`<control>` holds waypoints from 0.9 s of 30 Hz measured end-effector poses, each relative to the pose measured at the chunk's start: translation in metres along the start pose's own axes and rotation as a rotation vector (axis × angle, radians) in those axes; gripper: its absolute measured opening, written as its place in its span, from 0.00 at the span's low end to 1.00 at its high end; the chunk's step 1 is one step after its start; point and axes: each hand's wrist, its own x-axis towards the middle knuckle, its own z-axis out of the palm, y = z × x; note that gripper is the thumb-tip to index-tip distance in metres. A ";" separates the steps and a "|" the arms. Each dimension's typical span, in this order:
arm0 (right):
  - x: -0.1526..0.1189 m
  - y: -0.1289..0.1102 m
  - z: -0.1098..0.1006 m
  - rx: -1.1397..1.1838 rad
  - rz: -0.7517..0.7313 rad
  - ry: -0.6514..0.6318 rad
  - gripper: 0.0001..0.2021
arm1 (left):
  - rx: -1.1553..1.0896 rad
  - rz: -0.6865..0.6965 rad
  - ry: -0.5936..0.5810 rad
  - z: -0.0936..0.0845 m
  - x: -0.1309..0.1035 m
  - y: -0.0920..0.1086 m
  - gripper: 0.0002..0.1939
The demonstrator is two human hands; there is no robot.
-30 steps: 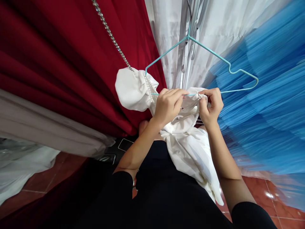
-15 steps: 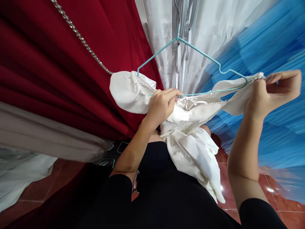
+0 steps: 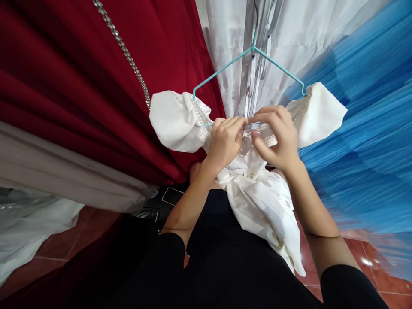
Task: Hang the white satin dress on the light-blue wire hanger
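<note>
A white dress (image 3: pixel 257 197) with pearl beading along its neckline hangs from a light-blue wire hanger (image 3: pixel 222 66). Its puffed left sleeve (image 3: pixel 177 122) and right sleeve (image 3: pixel 323 113) spread out to either side. My left hand (image 3: pixel 225 141) is closed at the middle of the neckline, fingers bent over the edge by the hanger's lower bar. Close beside it, my right hand (image 3: pixel 278 135) has its thumb and fingers apart, curved in front of the neckline. The fingertips of my left hand are partly hidden.
A dark red curtain (image 3: pixel 161 51) and a sparkling chain (image 3: pixel 125 53) are on the left. White fabric (image 3: pixel 299 34) and metal poles (image 3: pixel 255 81) stand behind the hanger. Blue tulle (image 3: pixel 370 141) fills the right. Red tiles (image 3: pixel 370 262) cover the floor.
My right hand has let go of the right sleeve and moved left to the middle of the neckline. That sleeve now hangs at the hanger's right end. My left hand stays at the neckline.
</note>
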 end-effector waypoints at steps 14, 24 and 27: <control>-0.033 0.010 0.053 -0.003 0.082 0.150 0.13 | -0.073 -0.137 0.660 -0.031 0.003 -0.077 0.08; -0.029 0.017 0.048 0.004 -0.035 0.207 0.17 | -0.214 -0.207 0.890 -0.077 -0.024 -0.133 0.07; -0.029 0.014 0.047 0.045 -0.013 0.200 0.18 | -0.143 -0.322 1.014 -0.040 -0.053 -0.112 0.10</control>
